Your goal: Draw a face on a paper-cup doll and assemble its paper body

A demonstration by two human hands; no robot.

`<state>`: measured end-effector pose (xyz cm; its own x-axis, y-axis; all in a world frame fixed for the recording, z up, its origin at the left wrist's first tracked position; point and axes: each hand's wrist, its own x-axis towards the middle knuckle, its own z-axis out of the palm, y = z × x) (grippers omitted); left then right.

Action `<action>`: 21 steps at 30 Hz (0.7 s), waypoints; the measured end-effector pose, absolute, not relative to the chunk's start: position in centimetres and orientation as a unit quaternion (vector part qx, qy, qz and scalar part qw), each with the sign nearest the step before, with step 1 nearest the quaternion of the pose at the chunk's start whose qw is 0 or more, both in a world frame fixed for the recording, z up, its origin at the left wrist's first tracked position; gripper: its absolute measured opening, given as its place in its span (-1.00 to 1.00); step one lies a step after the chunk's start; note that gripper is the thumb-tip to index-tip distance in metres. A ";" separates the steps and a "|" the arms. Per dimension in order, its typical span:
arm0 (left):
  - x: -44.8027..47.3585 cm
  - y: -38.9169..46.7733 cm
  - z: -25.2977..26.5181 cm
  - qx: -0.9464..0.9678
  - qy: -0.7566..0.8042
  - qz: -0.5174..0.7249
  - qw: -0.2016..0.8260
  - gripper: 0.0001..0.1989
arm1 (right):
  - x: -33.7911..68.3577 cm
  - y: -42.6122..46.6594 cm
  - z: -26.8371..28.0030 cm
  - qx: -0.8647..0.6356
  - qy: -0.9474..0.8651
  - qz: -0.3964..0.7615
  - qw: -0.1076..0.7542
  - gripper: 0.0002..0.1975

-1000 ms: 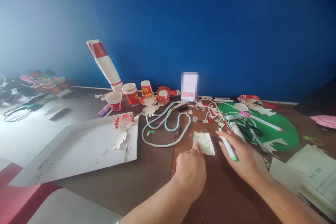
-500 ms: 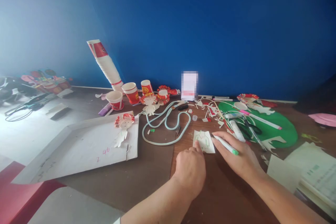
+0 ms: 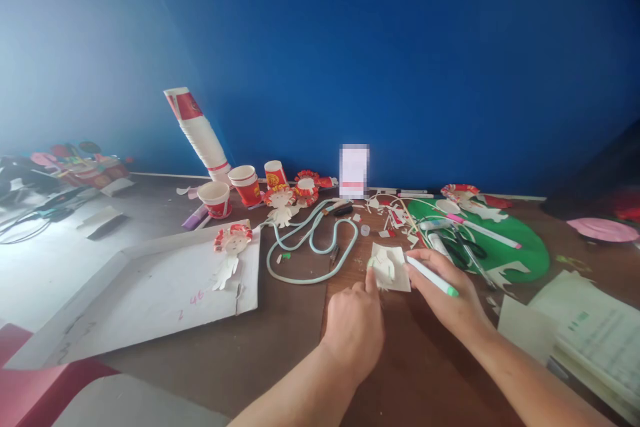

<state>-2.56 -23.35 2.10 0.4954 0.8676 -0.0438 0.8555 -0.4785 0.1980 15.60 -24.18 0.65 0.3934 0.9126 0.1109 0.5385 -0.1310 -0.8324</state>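
Observation:
A small white paper (image 3: 401, 273) lies on the brown table with a pale paper cutout (image 3: 384, 265) over its left side. The cutout has a body-like outline and green marks along its edge. My left hand (image 3: 356, 323) has its index fingertip on the cutout's left edge, other fingers curled in and the thumb hidden. Close by on the right, my right hand (image 3: 445, 287) is closed around a white marker with a green end (image 3: 433, 275). The marker's green end points toward me; its other end is near the paper's right edge.
A looped pale-blue cable (image 3: 300, 280) lies left of the paper. Beyond it stand red-and-white paper cups (image 3: 215, 203) and a leaning cup stack (image 3: 203, 140). Scissors (image 3: 477, 257) and a pink-capped marker (image 3: 485, 231) rest on a green sheet (image 3: 530, 247). A white box lid (image 3: 145, 293) sits left.
Green outlines showed on the paper before; now the cutout stands out at its left, shifted against the paper. My left hand moved slightly with it. My right hand still holds the marker.

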 end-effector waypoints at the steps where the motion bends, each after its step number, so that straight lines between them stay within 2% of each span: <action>1: -2.7 -23.3 2.2 0.856 0.506 0.033 0.100 -0.47 | 15.6 -24.2 0.9 -0.724 -0.499 0.207 0.430 -0.66; 10: -3.0 -23.0 2.8 0.830 0.546 0.009 0.113 -0.54 | 16.1 -25.0 2.2 -0.726 -0.484 0.142 0.468 -0.67; 21: -3.2 -23.0 2.5 0.827 0.546 0.048 0.127 -0.67 | 16.3 -25.2 2.2 -0.716 -0.477 0.116 0.497 -0.70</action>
<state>-3.19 -22.96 2.54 0.3993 0.9149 -0.0597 0.8908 -0.3718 0.2613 16.29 -25.20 2.23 0.5178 0.7982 0.3078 0.5672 -0.0510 -0.8220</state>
